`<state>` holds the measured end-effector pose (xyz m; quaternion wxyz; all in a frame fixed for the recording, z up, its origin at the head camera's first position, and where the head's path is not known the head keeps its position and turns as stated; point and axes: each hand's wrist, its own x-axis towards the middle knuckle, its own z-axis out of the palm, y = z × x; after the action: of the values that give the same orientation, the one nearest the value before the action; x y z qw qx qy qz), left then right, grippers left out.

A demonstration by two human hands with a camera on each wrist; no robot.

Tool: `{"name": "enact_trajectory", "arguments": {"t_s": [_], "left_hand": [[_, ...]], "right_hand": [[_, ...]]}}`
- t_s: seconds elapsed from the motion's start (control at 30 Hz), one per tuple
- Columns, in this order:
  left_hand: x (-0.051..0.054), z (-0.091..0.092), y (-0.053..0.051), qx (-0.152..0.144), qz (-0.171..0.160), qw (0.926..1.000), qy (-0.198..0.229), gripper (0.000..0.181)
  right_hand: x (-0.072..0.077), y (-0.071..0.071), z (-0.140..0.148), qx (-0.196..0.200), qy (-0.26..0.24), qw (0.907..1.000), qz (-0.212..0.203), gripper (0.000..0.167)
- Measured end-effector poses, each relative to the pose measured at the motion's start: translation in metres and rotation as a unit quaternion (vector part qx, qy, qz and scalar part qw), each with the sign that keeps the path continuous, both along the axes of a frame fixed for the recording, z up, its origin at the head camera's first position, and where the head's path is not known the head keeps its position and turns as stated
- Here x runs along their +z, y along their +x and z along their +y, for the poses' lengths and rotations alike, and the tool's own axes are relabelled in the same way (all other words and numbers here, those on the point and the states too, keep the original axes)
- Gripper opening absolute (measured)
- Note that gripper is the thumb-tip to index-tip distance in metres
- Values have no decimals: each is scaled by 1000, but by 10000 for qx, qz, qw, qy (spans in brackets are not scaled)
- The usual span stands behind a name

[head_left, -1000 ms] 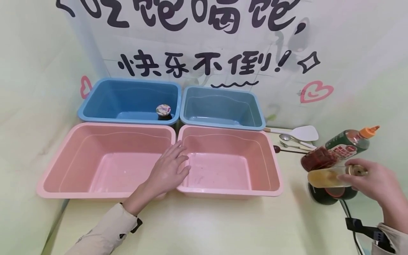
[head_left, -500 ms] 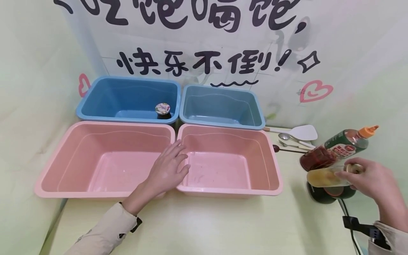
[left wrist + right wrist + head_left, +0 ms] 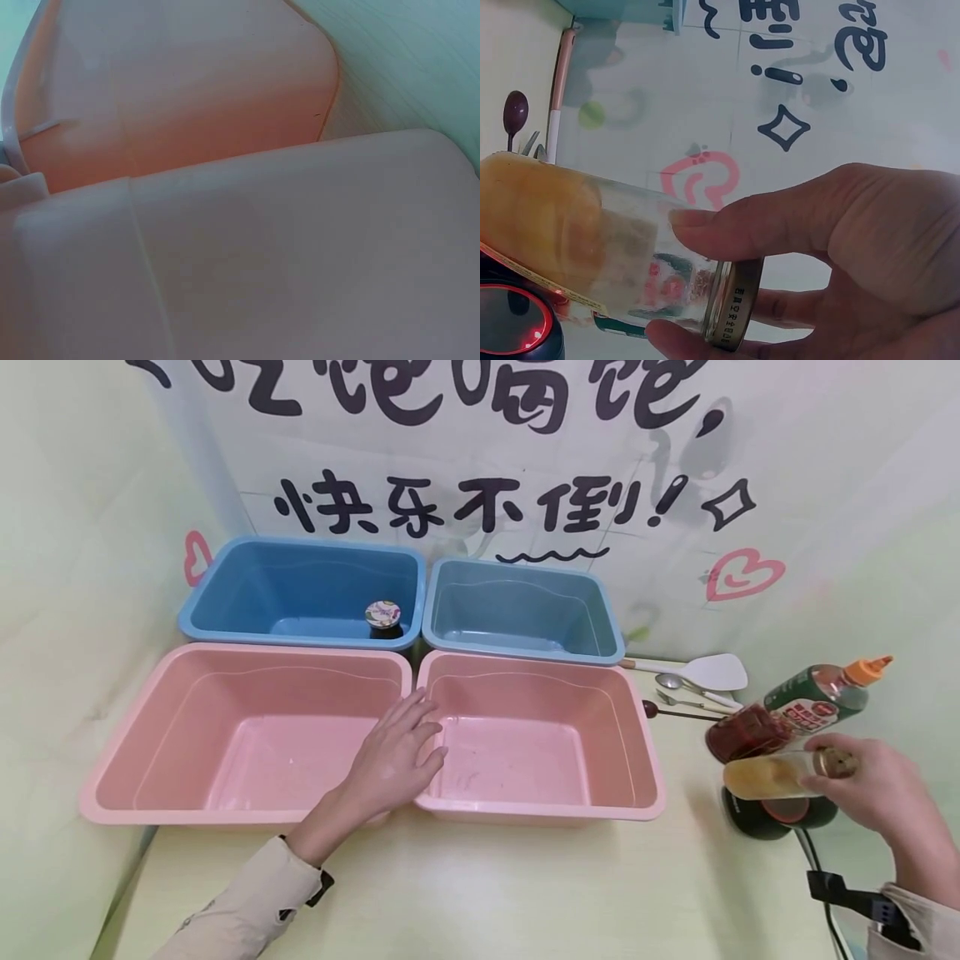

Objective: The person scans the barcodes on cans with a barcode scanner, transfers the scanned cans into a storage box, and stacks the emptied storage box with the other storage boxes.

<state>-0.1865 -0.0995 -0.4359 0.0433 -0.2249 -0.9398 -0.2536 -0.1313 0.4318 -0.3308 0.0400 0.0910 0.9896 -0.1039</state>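
Note:
My right hand [image 3: 881, 785] grips a glass jar [image 3: 765, 777] near its gold lid [image 3: 737, 304]. Pale yellow contents fill the jar's bottom end in the right wrist view, and the jar lies nearly sideways in the air. Below it is a black round device [image 3: 765, 818] with a red ring. My left hand [image 3: 393, 752] rests, fingers extended, where the rims of the left pink bin [image 3: 247, 818] and right pink bin [image 3: 540, 812] meet. The left wrist view shows mostly the bins' outer walls.
Behind stand a blue bin [image 3: 300, 547] holding a dark jar [image 3: 384, 618] and a lighter blue bin [image 3: 525, 572]. Right of them lie a white spatula [image 3: 716, 672], a spoon [image 3: 670, 681] and a fork [image 3: 667, 697]. A red jar [image 3: 742, 735] and sauce bottle [image 3: 813, 697] stand near the jar.
The head view has shifted slightly. Both hands stay in nearly the same places, and the right thumb sits a little differently on the glass jar.

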Motion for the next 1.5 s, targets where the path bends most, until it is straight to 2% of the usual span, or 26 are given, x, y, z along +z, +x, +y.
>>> {"name": "enact_trajectory", "arguments": {"t_s": [0.63, 0.8, 1.0, 1.23, 1.37, 1.5], "left_hand": [[-1, -2, 0, -14, 31, 10000, 6, 35], [0, -2, 0, -13, 29, 10000, 1, 35], [0, -1, -1, -46, 49, 10000, 41, 35], [2, 0, -2, -34, 8, 10000, 18, 35], [1, -1, -1, -14, -48, 10000, 52, 34], [0, 0, -1, -35, -40, 10000, 56, 34]], "right_hand": [[1, -1, -3, -84, -155, 9998, 93, 45], [6, -2, -12, 10, -502, 9984, 264, 46], [29, -8, -34, 258, -653, 9928, 974, 39], [67, -22, -56, 325, -772, 9790, 1858, 38], [89, -34, -74, 470, -793, 9739, 2075, 37], [113, -47, -95, 630, -851, 9737, 2016, 37]]}}
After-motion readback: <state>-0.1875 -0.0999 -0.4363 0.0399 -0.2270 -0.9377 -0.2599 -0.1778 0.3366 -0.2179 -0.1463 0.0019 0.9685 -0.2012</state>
